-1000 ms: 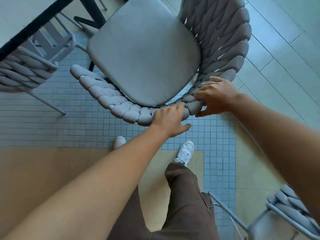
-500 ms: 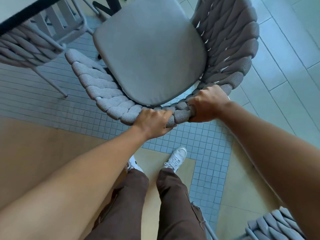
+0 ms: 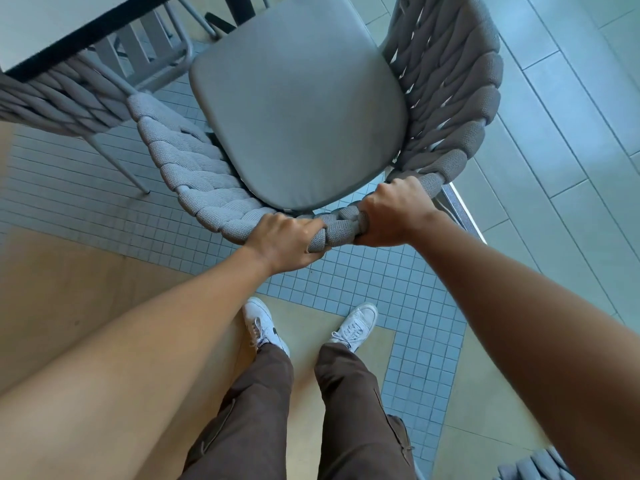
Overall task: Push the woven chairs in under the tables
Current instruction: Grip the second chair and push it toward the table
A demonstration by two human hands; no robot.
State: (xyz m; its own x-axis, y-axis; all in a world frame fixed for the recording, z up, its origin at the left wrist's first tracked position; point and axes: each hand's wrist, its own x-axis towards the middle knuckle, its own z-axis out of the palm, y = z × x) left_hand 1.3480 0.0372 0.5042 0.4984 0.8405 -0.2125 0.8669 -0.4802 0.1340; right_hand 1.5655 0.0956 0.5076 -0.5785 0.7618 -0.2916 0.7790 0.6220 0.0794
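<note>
Both hands, left hand point(image 3: 284, 242) and right hand point(image 3: 394, 211), curl their fingers point(image 3: 304, 225) tightly around the braided back rim of the grey woven chair with padded seat point(image 3: 298, 109), which stands just short of the white dark-edged counter point(image 3: 52, 22).

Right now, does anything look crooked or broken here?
Nothing looks broken or spilled. The woven chair sits out from the table, its seat uncovered, with the left hand and right hand in a grip on its backrest.

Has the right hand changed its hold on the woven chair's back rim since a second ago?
Yes. The right hand, earlier resting open on the woven chair, is now closed around its rim, beside the left hand.
</note>
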